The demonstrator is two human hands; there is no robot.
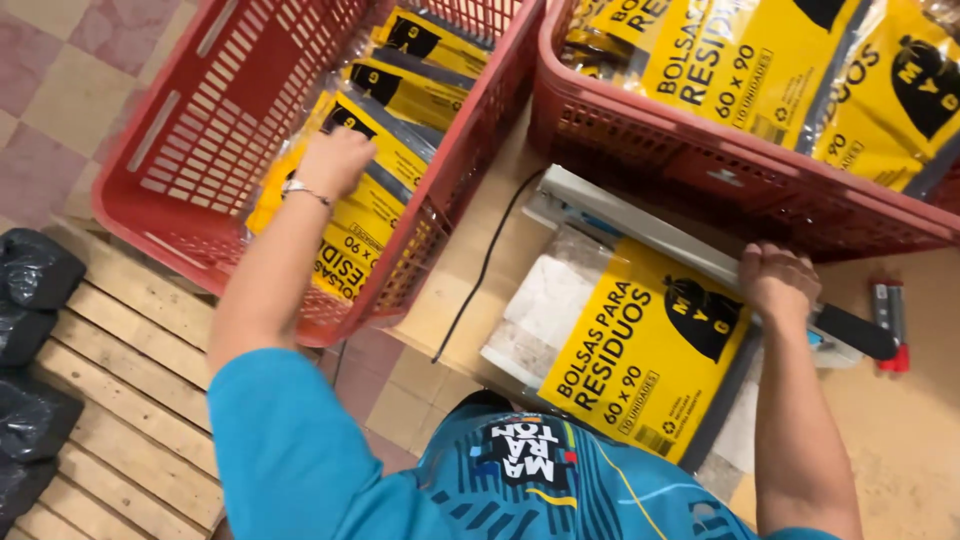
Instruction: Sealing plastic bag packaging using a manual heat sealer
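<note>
Here, packet: flat yellow plastic pack (640, 365) with black print, lying under the sealer arm (640, 225), at five o'clock.
Right hand (775, 280): fingers closed over the arm.
Left hand (335, 160): curled onto packs in the red basket (190, 150), eleven o'clock.

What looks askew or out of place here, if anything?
The left red basket looks odd: it leans tilted off the table edge over the wooden pallet. The left hand rests on the yellow packets inside it. The right hand presses the sealer bar. Nothing is spilled.
</note>
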